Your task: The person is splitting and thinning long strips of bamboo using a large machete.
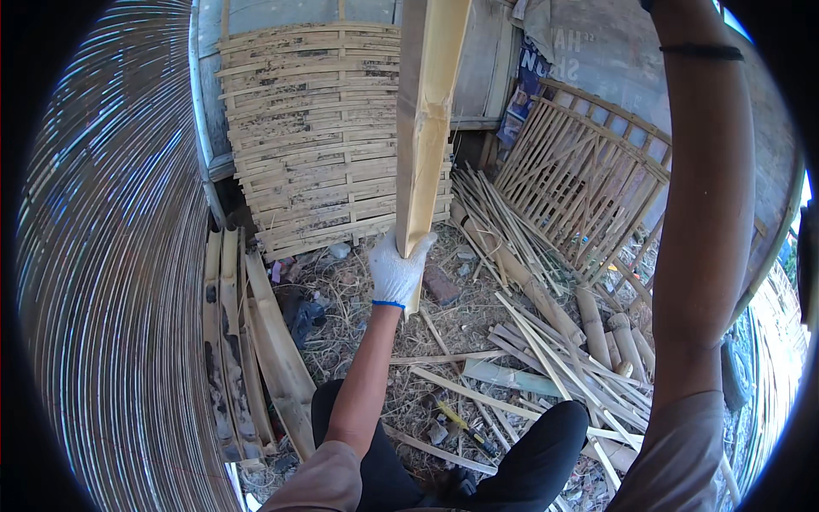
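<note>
In a white knit glove with a blue cuff, my left hand (397, 271) is closed around the lower part of a long split bamboo piece (433, 119). The piece stands upright in front of me, its pale hollow inner side partly showing, and its top runs out of the picture. A short end of it sticks out below the glove. My right arm is raised along the right side, with a dark band at the wrist; the hand itself lies beyond the upper edge. Below, between my knees, a yellow-and-black handled tool (465, 427) lies on the ground.
Split bamboo lengths (281, 341) lean at the left beside a slatted wall (111, 282). A woven bamboo panel (299, 136) stands behind, a bamboo rack (589, 171) at the far right. Bamboo strips (554, 358) and round poles (593, 324) litter the right; a brick (441, 285) lies ahead.
</note>
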Demonstrator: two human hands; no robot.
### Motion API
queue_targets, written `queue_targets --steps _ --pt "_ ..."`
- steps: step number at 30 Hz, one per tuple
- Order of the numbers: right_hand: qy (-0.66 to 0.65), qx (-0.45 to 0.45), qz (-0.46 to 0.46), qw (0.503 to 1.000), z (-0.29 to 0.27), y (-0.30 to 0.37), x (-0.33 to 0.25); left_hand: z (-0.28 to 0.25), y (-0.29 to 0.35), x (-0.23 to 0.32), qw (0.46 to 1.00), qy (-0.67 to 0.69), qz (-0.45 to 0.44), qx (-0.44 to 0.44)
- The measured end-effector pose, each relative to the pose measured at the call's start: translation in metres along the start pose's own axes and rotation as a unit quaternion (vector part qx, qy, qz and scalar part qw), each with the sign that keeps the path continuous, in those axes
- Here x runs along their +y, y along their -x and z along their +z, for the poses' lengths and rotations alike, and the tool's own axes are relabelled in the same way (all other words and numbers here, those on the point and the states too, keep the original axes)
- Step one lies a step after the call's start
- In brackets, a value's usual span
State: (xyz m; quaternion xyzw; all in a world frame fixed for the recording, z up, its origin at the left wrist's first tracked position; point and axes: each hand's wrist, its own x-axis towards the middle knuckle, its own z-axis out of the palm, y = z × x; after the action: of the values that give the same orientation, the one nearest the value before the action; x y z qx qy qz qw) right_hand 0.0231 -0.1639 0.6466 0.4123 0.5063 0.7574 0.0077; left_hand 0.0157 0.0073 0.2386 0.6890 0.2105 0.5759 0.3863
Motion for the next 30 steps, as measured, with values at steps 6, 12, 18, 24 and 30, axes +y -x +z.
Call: queue_targets --steps 6,12,18,24,30 --pt "-0.258 -0.262 0.063 0.928 0.046 0.030 -0.066 0.014 0.051 -0.136 0.998 -0.047 -0.002 0.038" --pt "-0.376 -0.151 0.187 0.895 -0.003 0.035 -0.056 0.022 0.043 -0.125 0.996 -0.053 -0.046 0.046" --pt "-0.320 -0.138 0.508 0.788 -0.035 0.019 -0.018 0.052 0.013 -0.011 0.995 -0.067 0.030 0.062" --pt "-0.396 -0.263 0.274 0.836 0.067 0.104 -0.061 -0.029 0.027 -0.092 0.949 -0.153 -0.198 -0.190" --pt "-0.420 -0.290 0.222 0.831 0.046 0.115 -0.018 -0.094 -0.113 0.193 0.834 -0.263 0.457 0.162"
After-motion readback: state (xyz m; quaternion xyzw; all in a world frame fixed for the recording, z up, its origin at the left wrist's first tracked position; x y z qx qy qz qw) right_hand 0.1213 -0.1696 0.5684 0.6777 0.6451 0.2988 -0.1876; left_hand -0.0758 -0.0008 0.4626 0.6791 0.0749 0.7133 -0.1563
